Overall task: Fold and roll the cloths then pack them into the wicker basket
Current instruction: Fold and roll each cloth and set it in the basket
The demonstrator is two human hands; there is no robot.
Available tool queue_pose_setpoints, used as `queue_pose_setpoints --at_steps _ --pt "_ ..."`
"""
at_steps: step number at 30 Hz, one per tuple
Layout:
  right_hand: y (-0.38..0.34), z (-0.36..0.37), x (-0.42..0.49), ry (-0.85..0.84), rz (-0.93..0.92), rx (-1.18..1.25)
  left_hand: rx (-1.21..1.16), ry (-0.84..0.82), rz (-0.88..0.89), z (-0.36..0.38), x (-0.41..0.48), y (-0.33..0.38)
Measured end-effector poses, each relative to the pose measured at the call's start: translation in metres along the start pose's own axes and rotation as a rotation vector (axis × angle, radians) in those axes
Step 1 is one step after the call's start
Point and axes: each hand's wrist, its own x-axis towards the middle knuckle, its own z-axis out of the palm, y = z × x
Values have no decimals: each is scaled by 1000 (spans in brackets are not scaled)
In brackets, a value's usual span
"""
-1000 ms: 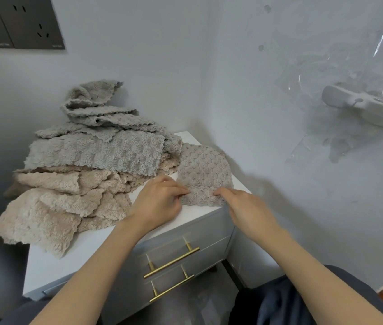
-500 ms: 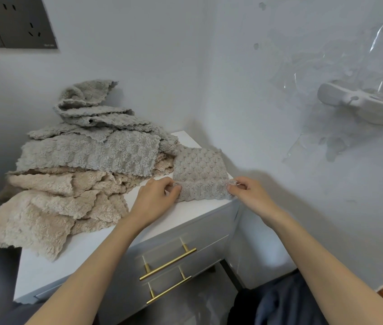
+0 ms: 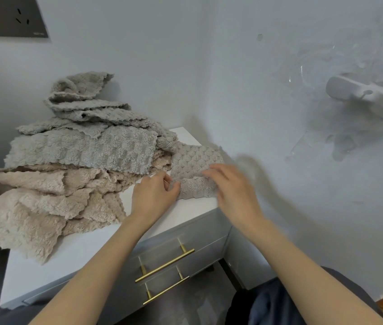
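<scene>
Grey, scale-patterned cloth (image 3: 195, 160) lies flat at the far right corner of the white worktop (image 3: 192, 208), close to the wall and touching the pile of grey and beige cloths (image 3: 80, 165) on its left. The left hand (image 3: 155, 195) keeps a narrow grip, thumb and forefinger pinching the cloth's near left edge. The right hand (image 3: 232, 191), blurred, is over the cloth's near right part with fingers stretched out, its grip wide; whether it touches the cloth is unclear. Two brass drawer handles (image 3: 164, 266) show below the worktop.
</scene>
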Motion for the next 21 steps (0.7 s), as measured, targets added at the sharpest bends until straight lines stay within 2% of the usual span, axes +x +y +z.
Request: queue_pose_setpoints --at_steps 2,4,6,13,15,17,19,21 --pt "-10 8 -3 -84 -118 -14 -6 -19 -16 0 2 -1" --pt "-16 15 -5 -259 -123 -68 -13 -29 -20 -1 3 -1" --pt "-15 20 -6 -365 -77 -95 -14 -38 -19 -1 2 -1" --pt "5 15 -13 -370 89 -231 5 -35 -17 -3 -1 3" --pt "14 13 -13 -408 105 -231 17 37 73 -3 -3 3" --pt "21 9 -13 -436 96 -201 53 90 270 -4 -4 1" --pt "25 5 -13 -418 95 -135 59 52 449 -7 -5 -1" --pt "27 2 -12 -382 101 -62 70 -21 507 -11 -5 -7"
